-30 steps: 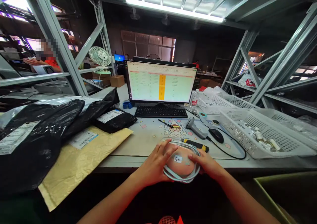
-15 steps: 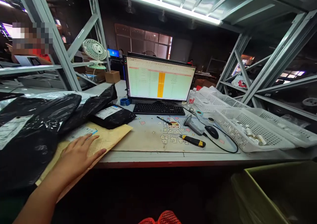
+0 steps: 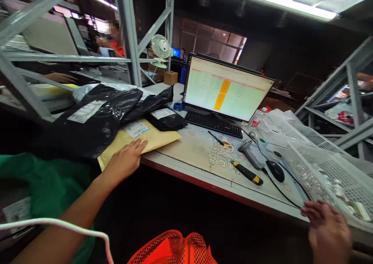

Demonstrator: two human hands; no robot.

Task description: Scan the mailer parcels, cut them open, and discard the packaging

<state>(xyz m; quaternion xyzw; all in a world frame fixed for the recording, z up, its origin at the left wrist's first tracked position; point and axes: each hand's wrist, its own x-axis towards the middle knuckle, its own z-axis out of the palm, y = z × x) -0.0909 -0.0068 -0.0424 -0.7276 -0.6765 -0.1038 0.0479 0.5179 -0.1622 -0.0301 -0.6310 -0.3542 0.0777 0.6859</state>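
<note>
My left hand (image 3: 125, 159) is closed over the front edge of a yellow padded envelope (image 3: 163, 137), its fingers on top and its thumb out of sight. A white shipping label (image 3: 136, 129) is on the envelope. Black plastic mailer bags (image 3: 116, 104) lie against and partly over its back side. A smaller black parcel (image 3: 166, 118) with a label sits behind it. My right hand (image 3: 330, 229), somewhat blurred, is in the air by the table's front edge at the right, fingers loosely bent with nothing seen in them. It is nearest to a white perforated basket (image 3: 305, 178) holding small bottles.
On the desk mat lie a yellow-black utility knife (image 3: 247, 173), a barcode scanner (image 3: 250, 155), a mouse (image 3: 275, 170) and a pen (image 3: 215, 138). A keyboard (image 3: 214, 124) and monitor (image 3: 227, 89) stand behind. Green fabric (image 3: 52, 186) hangs at left. Another person (image 3: 115, 38) is beyond the rack.
The view has turned left and tilted. My left hand has gone from spread flat on the envelope to closed at its edge. My right hand has come into view at the lower right.
</note>
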